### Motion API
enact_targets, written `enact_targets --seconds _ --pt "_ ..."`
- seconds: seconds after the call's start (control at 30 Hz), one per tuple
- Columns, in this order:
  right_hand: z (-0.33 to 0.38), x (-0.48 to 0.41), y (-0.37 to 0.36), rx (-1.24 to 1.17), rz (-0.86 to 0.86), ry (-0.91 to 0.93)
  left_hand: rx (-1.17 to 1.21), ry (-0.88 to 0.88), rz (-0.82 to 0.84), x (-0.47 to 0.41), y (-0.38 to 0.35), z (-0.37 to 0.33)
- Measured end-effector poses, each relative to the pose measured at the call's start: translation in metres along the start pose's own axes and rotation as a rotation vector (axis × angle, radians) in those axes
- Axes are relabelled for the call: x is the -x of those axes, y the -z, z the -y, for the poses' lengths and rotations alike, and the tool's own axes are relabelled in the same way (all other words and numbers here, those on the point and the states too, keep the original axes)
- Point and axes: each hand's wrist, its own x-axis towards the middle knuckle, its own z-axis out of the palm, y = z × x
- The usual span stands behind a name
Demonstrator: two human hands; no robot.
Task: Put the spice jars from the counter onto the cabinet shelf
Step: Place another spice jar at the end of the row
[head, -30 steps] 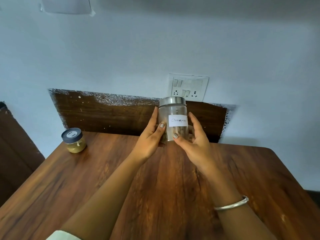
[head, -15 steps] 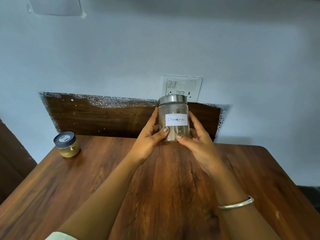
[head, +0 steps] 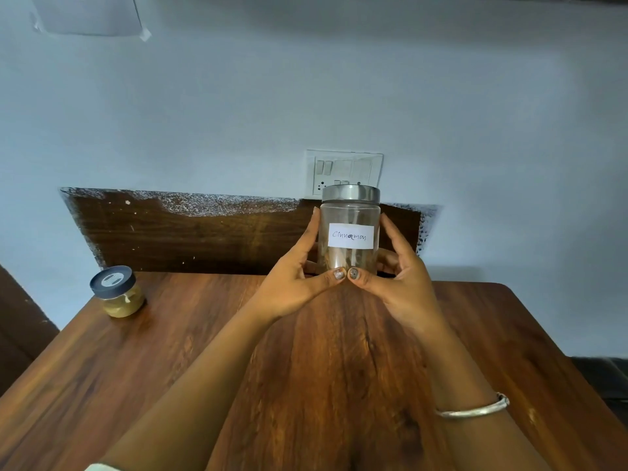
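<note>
Item 1: clear glass jar, metal lid, white label handwritten "Cinnamon"; brownish contents seen in lower part. Held upright above the far centre of the tabletop, in front of the dark wood backboard and just below the wall switch plate. Whether the base touches the tabletop cannot be told; it is hidden by the thumbs.

Item 2: left hand. Grip closed on the jar's left side, fingers up along the glass, thumb across the bottom front.

Item 3: right hand. Grip closed on the jar's right side, fingers wrapped behind, thumb at bottom front, tip touching the left thumb. Silver bangle worn on the right forearm.

Item 4: small jar, dark lid w/ pale round sticker, yellowish contents. Stood upright at far left of the tabletop, near the corner, well apart from the hands.

Misc.: pale blue wall behind; sheet of paper taped at top left. Wood-grain tabletop, brown, w/ rounded far-right corner.
</note>
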Motion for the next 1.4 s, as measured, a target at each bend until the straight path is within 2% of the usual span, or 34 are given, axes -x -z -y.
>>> enact_targets --seconds 0.43,0.67,0.83,1.0,1.17,1.3,1.4 --pt "0.008 0.002 0.039 0.119 0.018 0.023 -0.073 -0.046 -0.01 -0.019 -0.027 -0.015" --pt "0.032 -0.013 0.081 0.174 -0.112 0.117 -0.199 -0.186 -0.031 -0.055 -0.049 -0.055" --pt "0.071 -0.043 0.126 0.307 -0.267 0.26 -0.273 -0.317 -0.13 -0.107 -0.07 -0.103" --pt "0.118 -0.086 0.175 0.353 -0.406 0.45 -0.327 -0.481 -0.298 -0.172 -0.091 -0.154" --pt "0.164 -0.131 0.213 0.386 -0.534 0.673 -0.213 -0.688 -0.462 -0.235 -0.099 -0.205" --pt "0.193 -0.172 0.237 0.341 -0.551 0.726 -0.16 -0.756 -0.52 -0.276 -0.096 -0.241" --pt "0.205 -0.198 0.247 0.34 -0.56 0.726 -0.219 -0.748 -0.527 -0.301 -0.093 -0.257"
